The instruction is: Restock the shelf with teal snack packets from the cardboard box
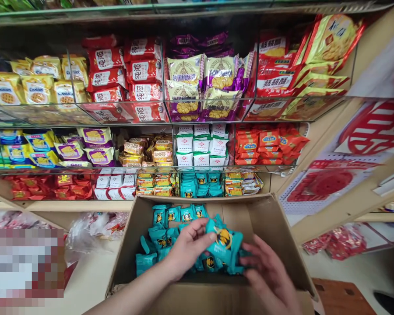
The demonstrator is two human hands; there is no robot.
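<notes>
Inside a cardboard box (203, 302), my left hand (192, 247) pinches a teal snack packet (221, 245) with a yellow-and-black round emblem between thumb and fingers. My right hand (265, 273) is at the right of that packet, its fingers apart and loosely curved. Its fingertips reach the edge of the teal packets and are slightly blurred. More teal snack packets (159, 236) lie in the left and middle of the box, some in a row along the far wall. Part of the pile is hidden behind my hands.
Behind the box stand clear-fronted shelves (118, 124) packed with wrapped snacks. Matching teal packets (202, 186) fill one lower compartment, just beyond the box's far edge. Red decorations (335, 183) hang on the right. A reddish-brown wooden stool (344, 297) stands at the lower right.
</notes>
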